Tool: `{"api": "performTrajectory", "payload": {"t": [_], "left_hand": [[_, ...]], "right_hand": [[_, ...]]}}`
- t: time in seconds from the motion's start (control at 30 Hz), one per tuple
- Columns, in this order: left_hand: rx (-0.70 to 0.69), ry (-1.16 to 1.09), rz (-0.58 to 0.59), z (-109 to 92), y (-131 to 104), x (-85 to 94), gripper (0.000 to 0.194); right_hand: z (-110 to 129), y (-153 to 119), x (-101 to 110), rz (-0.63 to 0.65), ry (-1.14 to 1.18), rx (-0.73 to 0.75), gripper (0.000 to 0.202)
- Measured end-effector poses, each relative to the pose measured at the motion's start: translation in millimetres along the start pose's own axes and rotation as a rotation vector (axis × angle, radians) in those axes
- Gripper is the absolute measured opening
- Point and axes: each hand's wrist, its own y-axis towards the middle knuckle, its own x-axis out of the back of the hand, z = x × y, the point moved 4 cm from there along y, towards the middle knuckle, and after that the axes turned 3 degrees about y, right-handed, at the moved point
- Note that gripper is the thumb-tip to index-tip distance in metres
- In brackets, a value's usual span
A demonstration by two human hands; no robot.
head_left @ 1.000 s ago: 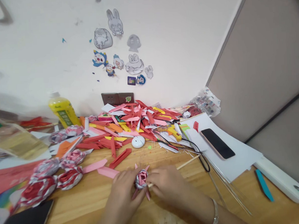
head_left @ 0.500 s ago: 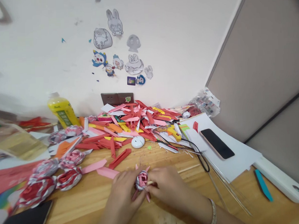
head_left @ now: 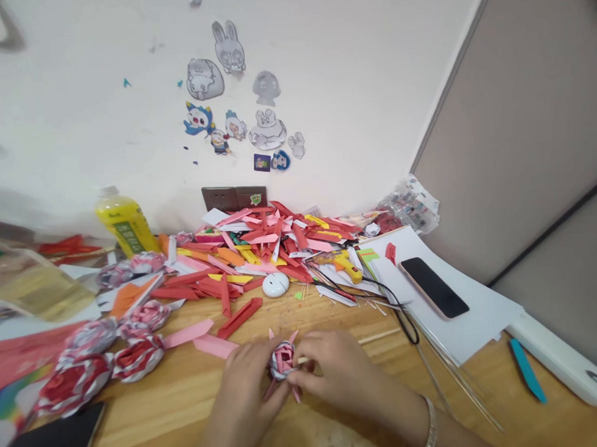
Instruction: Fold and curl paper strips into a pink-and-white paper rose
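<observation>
My left hand (head_left: 246, 379) is closed around the left side of a folded paper flower (head_left: 284, 359), pink with grey-white edges and pink pointed tips sticking out. On its right side, my right hand (head_left: 330, 365) pinches a thin pale wooden stick (head_left: 304, 361) whose tip is at the flower's edge. Its fingertips are close against the petals; whether they press on them is hard to see. Pink folded paper strips (head_left: 215, 344) lie just beyond my left hand, with a red folded strip (head_left: 240, 318) farther back.
Finished paper flowers (head_left: 138, 356) sit at the left, near a dark tablet-like slab (head_left: 50, 443). A heap of folded strips (head_left: 259, 245) lies along the wall beside a yellow bottle (head_left: 125, 222). Rightward are a yellow glue gun (head_left: 348, 266), a phone (head_left: 434, 288) and a teal strip (head_left: 527, 370).
My right hand has shifted slightly, its fingers a little more bent around the stick. The flower stays in my left hand at nearly the same spot.
</observation>
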Motion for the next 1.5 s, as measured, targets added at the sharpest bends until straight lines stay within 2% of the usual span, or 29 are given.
{"api": "performTrajectory", "payload": {"t": [0.13, 0.17, 0.27, 0.33, 0.57, 0.7, 0.8, 0.93, 1.03, 1.13, 1.37, 1.5], "left_hand": [[0.067, -0.005, -0.044, 4.1, -1.1, 2.1, 0.031], [0.068, -0.003, -0.048, 4.7, -1.7, 2.1, 0.031], [0.061, 0.007, -0.059, 5.5, -3.0, 2.3, 0.032], [0.058, 0.013, -0.08, 5.4, -3.0, 3.5, 0.032], [0.082, 0.035, -0.125, 5.3, -3.6, 6.7, 0.036], [0.164, -0.022, -0.082, 9.4, -5.3, 4.2, 0.033], [0.233, -0.095, -0.043, 11.6, -5.5, 2.3, 0.029], [0.285, -0.311, 0.037, 12.7, -7.2, -6.4, 0.029], [0.256, -0.432, 0.101, 12.3, -10.3, -16.3, 0.038], [0.205, -0.436, 0.103, 12.2, -11.5, -20.1, 0.048], [-0.007, -0.002, -0.121, 3.8, -3.3, 3.0, 0.049], [-0.149, 0.046, -0.017, -10.8, -2.0, 3.6, 0.039]], "right_hand": [[-4.6, 0.9, 15.4, -0.149, 0.067, -0.037, 0.001], [-5.3, 1.2, 17.3, -0.168, 0.066, -0.035, 0.005], [-5.6, 1.9, 16.3, -0.148, 0.085, -0.026, 0.014], [-5.5, 2.2, 13.2, -0.133, 0.101, -0.022, 0.013], [-8.5, 1.5, 2.6, -0.191, 0.089, 0.031, 0.018], [-12.2, 2.0, -3.6, -0.178, -0.023, -0.047, 0.015], [-15.0, 2.6, -4.7, -0.181, -0.008, -0.124, 0.018], [-16.5, 3.6, -4.8, -0.155, 0.032, -0.159, 0.018], [-18.4, 4.7, -2.6, -0.163, 0.032, -0.161, 0.019], [-20.0, 5.5, 1.9, -0.197, 0.028, -0.12, 0.017], [-19.3, 4.4, 6.6, -0.202, -0.019, 0.003, 0.015], [-15.9, 3.5, -0.7, -0.134, -0.06, 0.1, 0.015]]}}
